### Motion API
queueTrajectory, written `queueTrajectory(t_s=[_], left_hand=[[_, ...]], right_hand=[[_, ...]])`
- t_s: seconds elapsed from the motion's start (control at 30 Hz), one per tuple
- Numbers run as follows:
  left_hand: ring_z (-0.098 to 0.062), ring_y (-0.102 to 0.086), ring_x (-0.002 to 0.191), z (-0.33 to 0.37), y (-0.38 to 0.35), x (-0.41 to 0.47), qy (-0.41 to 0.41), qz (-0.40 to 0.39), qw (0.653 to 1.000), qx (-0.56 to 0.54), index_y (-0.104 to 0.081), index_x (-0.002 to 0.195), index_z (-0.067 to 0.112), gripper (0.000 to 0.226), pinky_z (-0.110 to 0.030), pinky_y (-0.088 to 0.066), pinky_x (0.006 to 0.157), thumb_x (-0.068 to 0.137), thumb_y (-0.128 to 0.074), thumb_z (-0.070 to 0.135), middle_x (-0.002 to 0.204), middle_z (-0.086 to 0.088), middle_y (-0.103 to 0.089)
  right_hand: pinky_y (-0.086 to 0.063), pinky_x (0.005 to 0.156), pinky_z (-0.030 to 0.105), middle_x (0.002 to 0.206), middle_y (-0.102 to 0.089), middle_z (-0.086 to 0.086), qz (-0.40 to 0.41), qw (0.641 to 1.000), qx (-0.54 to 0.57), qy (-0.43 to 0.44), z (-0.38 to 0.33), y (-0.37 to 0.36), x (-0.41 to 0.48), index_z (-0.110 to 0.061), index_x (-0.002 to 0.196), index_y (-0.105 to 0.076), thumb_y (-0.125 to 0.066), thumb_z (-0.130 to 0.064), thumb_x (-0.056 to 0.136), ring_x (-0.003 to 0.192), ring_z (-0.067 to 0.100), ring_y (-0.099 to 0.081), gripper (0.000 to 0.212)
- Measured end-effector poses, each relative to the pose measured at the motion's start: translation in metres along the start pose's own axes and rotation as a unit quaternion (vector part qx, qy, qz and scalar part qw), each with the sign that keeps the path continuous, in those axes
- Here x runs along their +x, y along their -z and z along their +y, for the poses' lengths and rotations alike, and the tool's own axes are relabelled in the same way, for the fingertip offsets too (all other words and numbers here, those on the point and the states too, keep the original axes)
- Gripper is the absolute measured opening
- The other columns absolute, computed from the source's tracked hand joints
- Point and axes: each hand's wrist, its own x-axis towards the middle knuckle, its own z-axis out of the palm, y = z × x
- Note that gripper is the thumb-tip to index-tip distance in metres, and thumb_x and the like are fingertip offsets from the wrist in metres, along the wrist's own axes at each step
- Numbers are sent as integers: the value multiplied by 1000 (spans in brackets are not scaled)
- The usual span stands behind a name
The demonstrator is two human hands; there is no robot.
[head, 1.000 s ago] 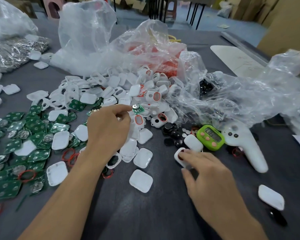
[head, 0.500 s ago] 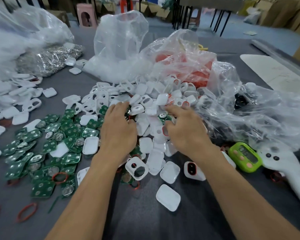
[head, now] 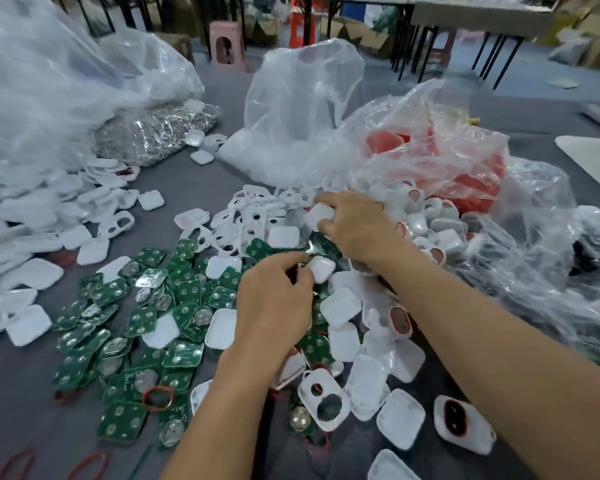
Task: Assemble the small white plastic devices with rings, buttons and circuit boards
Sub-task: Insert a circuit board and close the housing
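Note:
A heap of white plastic shells [head: 340, 306] and ring-shaped front covers [head: 253, 216] lies mid-table. Green circuit boards [head: 184, 306] with coin cells spread out to its left. My left hand [head: 278, 299] hovers over the heap with its fingers curled, pinching the edge of a small white shell [head: 323, 268]; something reddish shows inside the curl. Farther back, my right hand [head: 357, 226] grips another white shell [head: 321, 214]. A front cover with two holes [head: 323, 396] lies near my left wrist. An assembled device with a red ring and black button [head: 459, 424] lies at the lower right.
Loose red rings [head: 158, 398] lie among the boards. On the grey table [head: 187, 181] stand a clear bag of white parts [head: 302, 109], a bag of red parts [head: 461, 168], a silver-filled bag [head: 160, 129], a large bag [head: 32, 81] at left and crumpled plastic [head: 551, 271] at right.
My view has tilted up and to the left. My right hand came from the table front into the heap and took a white shell. My left hand drew back and curled its fingers.

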Motion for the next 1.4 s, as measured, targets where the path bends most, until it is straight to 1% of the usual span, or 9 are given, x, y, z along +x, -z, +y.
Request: queueTrajectory(t_s=[0.27, 0.43, 0.57, 0.67, 0.8, 0.93, 1.07, 1.2, 1.4], left_hand=[[3, -66, 79, 7, 2, -2, 1, 77, 996, -52, -70, 125, 43, 34, -21, -52, 83, 92, -62, 36, 109, 26, -73], [-12, -76, 83, 22, 2, -5, 112, -69, 911, -390, -70, 123, 36, 27, -19, -55, 60, 96, -70, 38, 95, 7, -80], [-4, -72, 92, 18, -2, -4, 100, -20, 946, -308, -78, 100, 39, 13, -44, -61, 83, 93, -75, 28, 93, 14, -78], [5, -69, 78, 13, -1, -5, 33, 22, 971, -235, -76, 88, 40, 31, -27, -61, 76, 93, -69, 10, 85, 22, -76], [-7, -64, 107, 7, -4, -8, -64, -2, 998, -18, -75, 111, 36, 35, -22, -47, 92, 92, -63, 9, 118, 13, -71], [-16, -65, 109, 13, 3, -9, -16, 59, 995, -75, -72, 120, 40, 32, -39, -50, 104, 91, -68, 28, 122, 19, -66], [2, -67, 109, 26, 6, -15, 2, -5, 968, -252, -72, 121, 44, 35, -28, -55, 94, 88, -71, 37, 115, 27, -72], [-6, -72, 96, 46, 1, -29, -77, -119, 929, -341, -78, 110, 40, 19, -20, -58, 79, 95, -69, 32, 103, 10, -79], [-28, -77, 86, 58, -6, -48, -1, -94, 912, -398, -80, 102, 20, 27, -34, -63, 61, 105, -54, 12, 97, -10, -79]], right_hand=[[-53, 66, 19, 69, -73, -18, 132, 949, 280, -51, 6, 30, -47, -39, 73, -72, -78, -23, 89, 65, 3, -64, 24], [-60, 78, 24, 80, -77, -22, 99, 933, 345, -10, -12, 33, -101, -47, 77, -79, -85, -22, 82, 78, -2, -73, 25], [-54, 73, 13, 90, -77, -25, 17, 956, 293, -10, -15, 25, -115, -37, 89, -83, -78, -21, 76, 80, -9, -69, 21], [-56, 77, 21, 90, -79, -13, 148, 964, 202, -83, -8, 31, -91, -28, 95, -83, -73, -19, 85, 82, 3, -71, 17], [-43, 104, 39, 125, -69, 9, -2, 996, -68, -63, -9, 22, -58, -29, 134, -67, -73, -35, 86, 126, 28, -53, 49], [-46, 100, 39, 115, -73, 8, 75, 995, 1, -62, -5, 22, -60, -28, 122, -74, -74, -28, 84, 114, 23, -60, 38], [-57, 69, 31, 86, -78, -1, 45, 859, 493, -129, -4, 38, -100, -20, 90, -80, -80, -23, 87, 72, 15, -70, 4], [-53, 48, 27, 78, -74, 15, -22, 729, 665, -163, -15, 42, -145, -10, 88, -81, -59, -30, 103, 56, 24, -68, 34], [-49, 50, 29, 65, -74, 7, 82, 889, 406, -193, 9, 47, -188, -10, 65, -75, -57, -59, 96, 47, 20, -62, 61]])
